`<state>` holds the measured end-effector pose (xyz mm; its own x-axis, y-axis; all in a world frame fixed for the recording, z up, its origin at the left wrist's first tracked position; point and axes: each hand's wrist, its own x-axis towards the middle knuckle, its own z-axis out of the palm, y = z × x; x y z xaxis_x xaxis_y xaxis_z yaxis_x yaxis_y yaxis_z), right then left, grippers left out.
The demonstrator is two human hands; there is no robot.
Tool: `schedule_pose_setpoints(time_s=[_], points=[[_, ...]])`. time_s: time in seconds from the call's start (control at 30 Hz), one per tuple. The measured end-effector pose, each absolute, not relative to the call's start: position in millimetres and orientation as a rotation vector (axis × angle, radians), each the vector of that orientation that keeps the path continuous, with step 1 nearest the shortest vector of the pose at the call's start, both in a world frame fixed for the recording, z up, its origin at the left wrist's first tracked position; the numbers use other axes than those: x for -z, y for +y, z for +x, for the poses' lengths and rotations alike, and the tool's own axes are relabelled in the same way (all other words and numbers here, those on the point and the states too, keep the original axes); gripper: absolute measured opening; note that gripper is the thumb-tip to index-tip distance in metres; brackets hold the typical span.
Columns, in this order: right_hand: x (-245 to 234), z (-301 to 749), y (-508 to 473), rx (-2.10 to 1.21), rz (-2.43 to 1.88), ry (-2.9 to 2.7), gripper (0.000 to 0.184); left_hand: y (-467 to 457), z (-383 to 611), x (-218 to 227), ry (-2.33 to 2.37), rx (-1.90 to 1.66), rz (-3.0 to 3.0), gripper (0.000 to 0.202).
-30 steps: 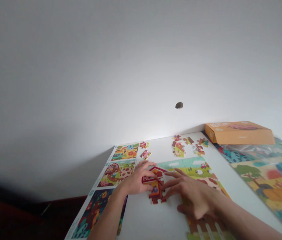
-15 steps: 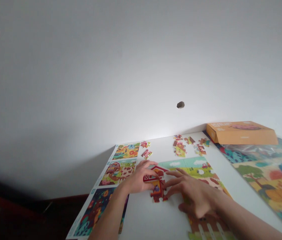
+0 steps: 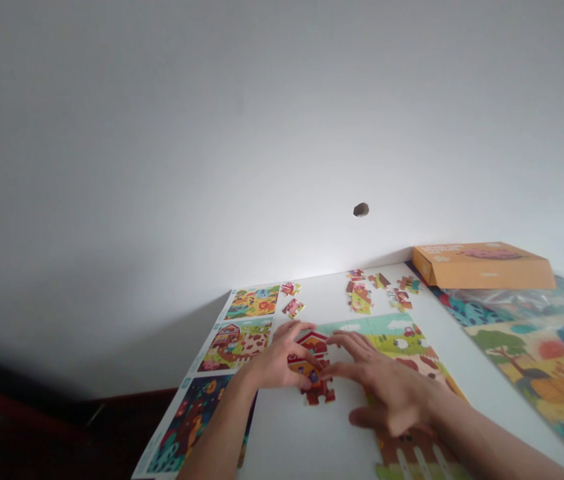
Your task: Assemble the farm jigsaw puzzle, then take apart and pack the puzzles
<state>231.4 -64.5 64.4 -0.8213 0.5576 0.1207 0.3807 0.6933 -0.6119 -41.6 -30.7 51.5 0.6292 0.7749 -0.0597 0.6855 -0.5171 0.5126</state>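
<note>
Farm jigsaw (image 3: 396, 341), partly assembled.
Left hand (image 3: 278, 360), thumb and fingers apart, touches the barn section (image 3: 318, 395); right hand (image 3: 387, 383), fingers spread, is at its right side.

This looks like a home to me. A picture puzzle (image 3: 402, 343) covers my white table (image 3: 292, 433), against a pale wall (image 3: 212, 167).

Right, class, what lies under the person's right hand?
Beneath the right hand lies part of the farm puzzle; brown-and-white patches and white fence pickets show around it. Whatever the hand covers cannot be seen.
</note>
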Motion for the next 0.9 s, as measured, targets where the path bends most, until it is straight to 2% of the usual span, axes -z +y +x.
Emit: schedule_pose_setpoints(time_s=[0.2,0.53,0.6,0.77,0.9], points=[[-57,231,-63,-0.897,-0.787,-2.677,0.063,-29,-45,-45,1.133,-0.29,2.35,0.023],[-56,237,-57,-0.799,-0.917,-2.681,0.071,-29,-42,-44,1.202,-0.343,2.407,0.014],[-55,242,-52,-0.726,-0.981,-2.668,0.072,-28,-42,-44,1.255,-0.411,2.443,0.017],[-50,254,-39,-0.642,-1.166,-2.659,0.078,-19,-46,-33,1.596,-0.654,2.441,0.039],[-45,256,-37,-0.652,-1.181,-2.659,0.079,-11,-54,-19,1.897,-0.621,2.329,0.048]])
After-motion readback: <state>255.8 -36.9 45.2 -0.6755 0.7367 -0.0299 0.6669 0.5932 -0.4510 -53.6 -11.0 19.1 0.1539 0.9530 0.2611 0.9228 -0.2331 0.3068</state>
